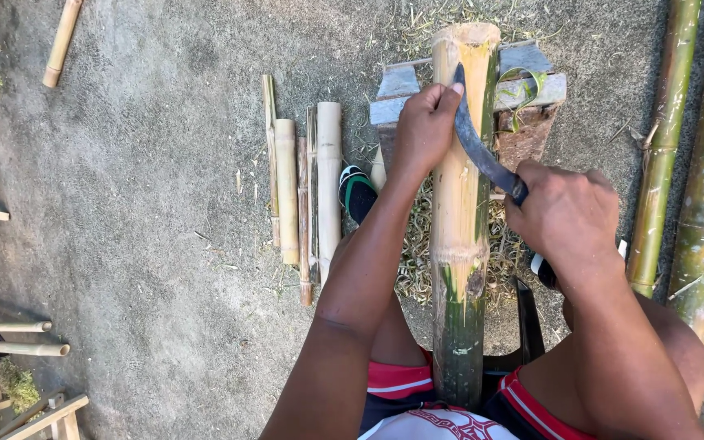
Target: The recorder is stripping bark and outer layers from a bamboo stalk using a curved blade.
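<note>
Apparently both hands [425, 122] [564, 213] press blade [476, 143] against bamboo [458, 244].

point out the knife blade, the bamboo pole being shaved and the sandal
knife blade [476, 147], head view, middle of the curved blade
bamboo pole [458, 236], head view, peeled yellow midsection
sandal [358, 195], head view, dark strap area

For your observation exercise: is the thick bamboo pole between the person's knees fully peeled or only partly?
Partly peeled: the bamboo pole is pale along its far stretch, green skin near the knees.
</note>
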